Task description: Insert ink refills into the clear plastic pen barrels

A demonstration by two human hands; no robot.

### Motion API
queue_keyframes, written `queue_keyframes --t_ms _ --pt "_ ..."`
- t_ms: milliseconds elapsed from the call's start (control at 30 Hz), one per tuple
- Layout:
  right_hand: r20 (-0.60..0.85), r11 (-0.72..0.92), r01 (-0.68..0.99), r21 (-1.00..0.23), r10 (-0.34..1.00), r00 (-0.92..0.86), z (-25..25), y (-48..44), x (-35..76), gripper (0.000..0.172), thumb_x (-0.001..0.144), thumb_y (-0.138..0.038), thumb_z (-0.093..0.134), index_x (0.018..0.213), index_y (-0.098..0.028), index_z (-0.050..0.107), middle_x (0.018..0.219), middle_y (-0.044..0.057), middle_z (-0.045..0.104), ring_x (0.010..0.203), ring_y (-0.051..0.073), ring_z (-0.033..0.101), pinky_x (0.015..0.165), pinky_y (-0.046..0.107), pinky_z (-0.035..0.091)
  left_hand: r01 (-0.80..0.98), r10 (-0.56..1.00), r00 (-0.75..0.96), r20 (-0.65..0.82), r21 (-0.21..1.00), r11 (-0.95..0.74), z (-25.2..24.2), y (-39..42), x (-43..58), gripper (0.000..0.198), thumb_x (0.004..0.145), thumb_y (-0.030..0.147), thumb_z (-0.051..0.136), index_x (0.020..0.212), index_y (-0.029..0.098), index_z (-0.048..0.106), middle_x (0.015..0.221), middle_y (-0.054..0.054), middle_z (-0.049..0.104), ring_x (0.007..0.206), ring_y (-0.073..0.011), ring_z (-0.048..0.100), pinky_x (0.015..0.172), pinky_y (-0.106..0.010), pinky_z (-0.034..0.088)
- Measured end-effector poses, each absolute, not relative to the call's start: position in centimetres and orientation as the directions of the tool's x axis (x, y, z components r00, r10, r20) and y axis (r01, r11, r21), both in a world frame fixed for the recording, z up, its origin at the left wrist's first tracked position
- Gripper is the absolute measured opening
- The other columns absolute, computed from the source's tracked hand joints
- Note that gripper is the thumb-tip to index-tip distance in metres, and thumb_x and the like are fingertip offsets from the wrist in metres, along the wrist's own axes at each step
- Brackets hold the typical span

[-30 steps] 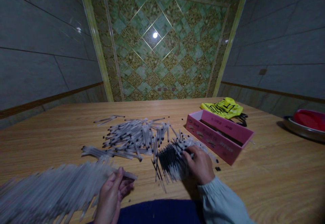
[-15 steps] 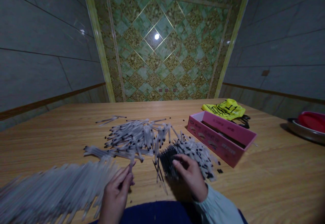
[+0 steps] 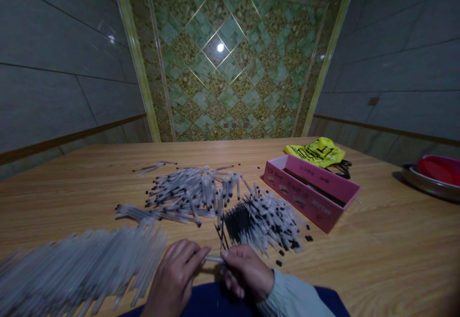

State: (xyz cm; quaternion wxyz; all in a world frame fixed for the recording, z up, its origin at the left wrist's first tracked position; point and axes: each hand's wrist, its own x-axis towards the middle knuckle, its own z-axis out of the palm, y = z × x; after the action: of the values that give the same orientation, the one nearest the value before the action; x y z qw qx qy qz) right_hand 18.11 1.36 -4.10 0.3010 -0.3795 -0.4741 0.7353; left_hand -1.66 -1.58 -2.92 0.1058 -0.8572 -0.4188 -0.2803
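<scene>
A thin translucent plastic tube (image 3: 214,258) lies level between my hands, close to the table's front edge. My left hand (image 3: 178,271) pinches its left end. At the other end, the thumb and fingers of my right hand (image 3: 247,270) are closed; whether a thin black rod is also in them is hidden. Just beyond my right hand lies a bundle of thin black rods (image 3: 237,223), a few of them loose to its left. Against the bundle rests a heap of short whitish pieces with black ends (image 3: 280,216).
To the left spreads a wide layer of long clear tubes (image 3: 82,264). Black-ended tubes (image 3: 190,190) are piled mid-table. A pink open box (image 3: 309,194) stands at right, a yellow bag (image 3: 318,153) behind it. A metal pan (image 3: 427,185) holding something red sits far right.
My right hand has left the black rods and moved left and nearer, to the tube. My left hand has turned the tube from upright to level and shifted slightly right.
</scene>
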Motion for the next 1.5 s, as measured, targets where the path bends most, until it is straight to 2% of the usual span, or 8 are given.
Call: queue_keyframes --t_ms 200,400,667,900,1033,1167,1267,1500 --pt "-0.423 -0.732 -0.154 -0.664 0.537 -0.73 -4.2 1.3 18.4 0.039 0.082 -0.045 0.049 0.058 -0.015 0.047 0.037 -0.007 0.041 0.023 0.001 0.021 0.026 0.013 0.012 0.756 0.589 0.506 0.63 0.005 -0.654 -1.9 -2.1 -1.3 0.029 0.079 0.01 0.052 0.105 0.022 0.059 0.082 -0.004 0.061 0.077 -0.0185 0.051 0.071 -0.035 0.036" --pt "-0.32 -0.583 -0.198 -0.788 0.662 -0.678 -4.2 1.1 18.3 0.043 0.064 -0.051 0.068 0.063 -0.01 0.055 0.042 -0.004 0.048 0.026 -0.001 0.021 0.027 0.015 0.008 0.781 0.668 0.425 0.611 0.125 -0.612 -1.6 -2.2 -0.7 0.024 0.08 0.007 0.045 0.088 0.023 0.06 0.072 -0.001 0.06 0.069 -0.0174 0.05 0.063 -0.032 0.03" --pt "0.077 0.151 0.139 -0.979 0.898 -0.434 -3.5 0.7 17.7 0.041 0.077 -0.048 0.055 0.055 -0.013 0.056 0.046 0.0 0.053 0.035 0.007 0.039 0.039 0.02 0.025 0.86 0.799 0.39 0.457 0.13 -0.494 -2.1 -2.0 -0.9 0.018 0.082 0.015 0.044 0.078 0.022 0.059 0.07 -0.001 0.062 0.066 -0.0179 0.054 0.061 -0.032 0.03" --pt "0.533 0.799 0.512 -0.317 0.596 -0.601 -3.3 0.8 19.0 0.022 0.084 -0.022 0.042 0.085 -0.015 0.063 0.068 0.007 0.06 0.059 0.014 0.05 0.053 0.026 0.027 0.898 0.934 0.251 0.256 0.3 -0.324 -2.9 -2.0 -0.7 0.033 0.09 0.029 0.033 0.067 0.023 0.057 0.063 0.001 0.063 0.064 -0.0163 0.058 0.059 -0.029 0.034" --pt "0.48 0.638 0.542 -0.547 0.77 -0.421 -4.1 0.9 18.2 0.023 0.083 -0.029 0.047 0.074 -0.015 0.062 0.063 0.004 0.058 0.06 0.014 0.051 0.054 0.025 0.029 0.873 0.882 0.311 0.353 0.26 -0.412 -2.8 -1.7 -0.6 0.021 0.087 0.025 0.041 0.077 0.023 0.059 0.071 0.0 0.064 0.07 -0.0176 0.057 0.065 -0.03 0.035" --pt "-0.024 0.038 0.225 -0.974 0.963 -0.27 -4.8 1.2 17.0 0.049 0.08 -0.055 0.043 0.05 -0.016 0.047 0.04 -0.003 0.043 0.033 0.008 0.036 0.037 0.021 0.022 0.836 0.767 0.371 0.524 0.171 -0.521 -2.7 -1.6 -0.3 0.014 0.083 0.018 0.048 0.091 0.022 0.059 0.076 -0.003 0.063 0.072 -0.0182 0.055 0.069 -0.032 0.035" --pt "-0.297 -0.358 -0.071 -0.931 0.855 -0.425 -4.9 1.3 17.0 0.05 0.071 -0.064 0.05 0.054 -0.017 0.048 0.036 -0.007 0.04 0.025 0.004 0.023 0.029 0.019 0.014 0.831 0.719 0.389 0.576 0.118 -0.544 -2.5 -1.8 -0.2 0.017 0.082 0.013 0.046 0.092 0.021 0.059 0.073 -0.003 0.061 0.069 -0.0177 0.053 0.065 -0.031 0.035" --pt "0.035 0.077 0.071 -0.994 0.883 -0.467 -3.3 0.9 18.1 0.044 0.076 -0.051 0.055 0.054 -0.013 0.056 0.043 -0.002 0.047 0.036 0.006 0.035 0.038 0.019 0.024 0.851 0.756 0.38 0.534 0.12 -0.512 -2.3 -2.2 -0.2 0.02 0.081 0.013 0.043 0.075 0.022 0.06 0.064 -0.002 0.059 0.062 -0.0164 0.053 0.058 -0.029 0.032"
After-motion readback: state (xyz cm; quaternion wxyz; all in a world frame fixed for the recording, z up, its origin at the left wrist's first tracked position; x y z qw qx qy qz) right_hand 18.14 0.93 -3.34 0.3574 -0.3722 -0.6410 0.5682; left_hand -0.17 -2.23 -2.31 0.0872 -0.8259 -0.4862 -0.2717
